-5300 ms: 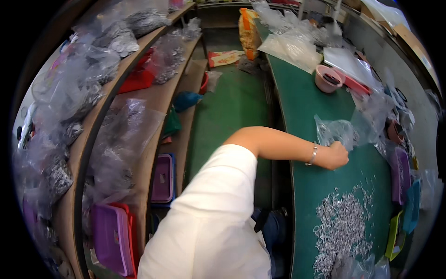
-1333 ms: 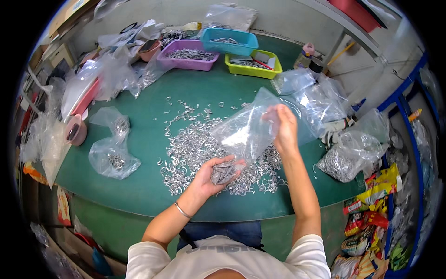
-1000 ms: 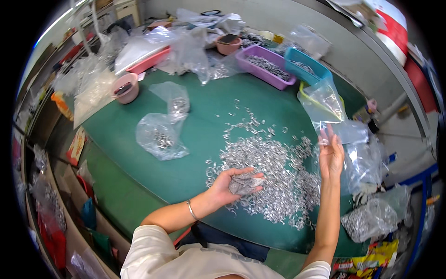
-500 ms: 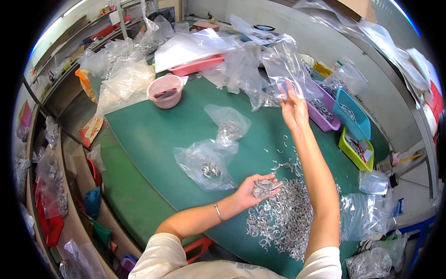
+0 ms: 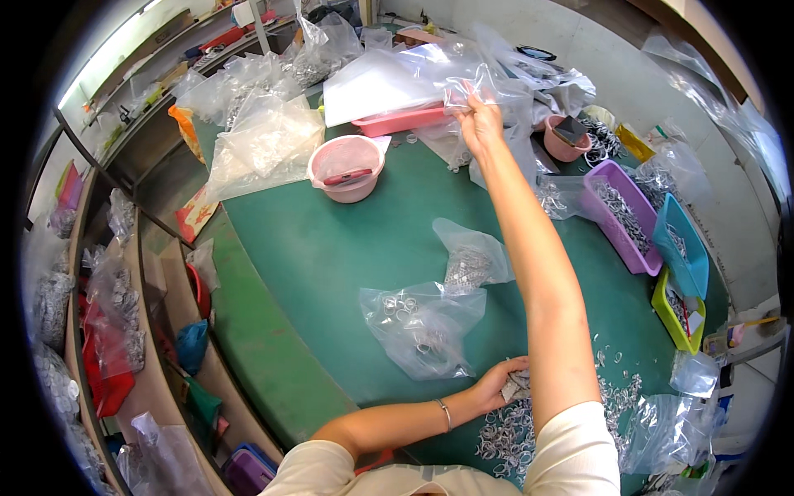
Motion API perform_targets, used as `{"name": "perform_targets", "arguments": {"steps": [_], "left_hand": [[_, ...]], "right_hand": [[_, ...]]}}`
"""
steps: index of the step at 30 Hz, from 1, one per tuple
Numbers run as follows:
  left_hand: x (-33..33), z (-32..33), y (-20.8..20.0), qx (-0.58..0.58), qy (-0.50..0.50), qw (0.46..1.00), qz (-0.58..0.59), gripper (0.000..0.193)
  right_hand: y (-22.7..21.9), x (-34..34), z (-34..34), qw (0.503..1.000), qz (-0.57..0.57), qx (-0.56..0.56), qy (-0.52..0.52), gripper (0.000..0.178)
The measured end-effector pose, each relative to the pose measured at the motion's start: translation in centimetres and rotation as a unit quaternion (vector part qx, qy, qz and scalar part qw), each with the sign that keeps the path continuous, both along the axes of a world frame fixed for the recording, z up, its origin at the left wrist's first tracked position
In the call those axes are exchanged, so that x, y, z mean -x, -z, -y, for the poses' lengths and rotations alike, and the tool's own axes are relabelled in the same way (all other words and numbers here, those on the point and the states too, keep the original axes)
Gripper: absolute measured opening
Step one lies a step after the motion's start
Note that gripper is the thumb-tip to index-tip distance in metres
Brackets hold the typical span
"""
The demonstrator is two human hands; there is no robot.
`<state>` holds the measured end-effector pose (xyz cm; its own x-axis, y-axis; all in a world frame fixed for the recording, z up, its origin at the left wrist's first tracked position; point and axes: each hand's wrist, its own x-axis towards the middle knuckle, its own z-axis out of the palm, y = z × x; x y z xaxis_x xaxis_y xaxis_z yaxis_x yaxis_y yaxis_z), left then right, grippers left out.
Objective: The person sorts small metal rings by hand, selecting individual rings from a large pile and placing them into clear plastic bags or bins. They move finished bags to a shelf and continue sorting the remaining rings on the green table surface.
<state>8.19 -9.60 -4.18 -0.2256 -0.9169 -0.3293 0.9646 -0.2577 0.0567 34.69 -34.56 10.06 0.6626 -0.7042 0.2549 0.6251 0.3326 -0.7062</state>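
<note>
Head view: green worktop, cluttered workroom.
Right hand grips clear bag over far side, beside pink tray; left hand holds grey pieces near metal rings, partly hidden by right forearm. Loaded shelves left, green floor between, pale wall behind.

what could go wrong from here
The grey pieces in the left hand could slip and mix with the loose rings close by. The clear bag in the right hand might catch on the plastic sheet over the pink tray.
</note>
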Motion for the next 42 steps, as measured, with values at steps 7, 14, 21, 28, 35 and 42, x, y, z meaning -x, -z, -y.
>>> {"name": "perform_targets", "arguments": {"steps": [7, 14, 21, 28, 35, 42], "left_hand": [[0.1, 0.0, 0.3, -0.016, -0.015, 1.0, 0.012, 0.021], [0.0, -0.2, 2.3, -0.028, -0.034, 0.999, 0.013, 0.022], [-1.3, 0.3, 1.1, 0.043, 0.011, 0.998, 0.033, 0.032], [-0.9, 0.4, -0.4, 0.076, 0.016, 0.996, 0.035, 0.03], [-1.0, -0.4, -0.6, 0.028, 0.02, 0.996, 0.088, 0.028], [-0.8, -0.3, -1.3, -0.021, -0.052, 0.997, 0.056, 0.03]], "right_hand": [[2.5, -4.5, -0.2, 0.999, 0.01, -0.002, -0.044, 0.041], [1.5, -7.9, -0.4, 0.968, -0.225, -0.05, -0.097, 0.061], [3.1, 4.5, -4.1, 0.915, -0.17, 0.366, -0.023, 0.018], [-1.2, 40.0, -1.3, 0.764, -0.416, 0.338, 0.36, 0.022], [6.5, 69.8, 2.0, 0.46, -0.516, -0.012, 0.723, 0.061], [12.2, 80.0, 7.2, 0.447, -0.486, -0.111, 0.743, 0.072]]}}
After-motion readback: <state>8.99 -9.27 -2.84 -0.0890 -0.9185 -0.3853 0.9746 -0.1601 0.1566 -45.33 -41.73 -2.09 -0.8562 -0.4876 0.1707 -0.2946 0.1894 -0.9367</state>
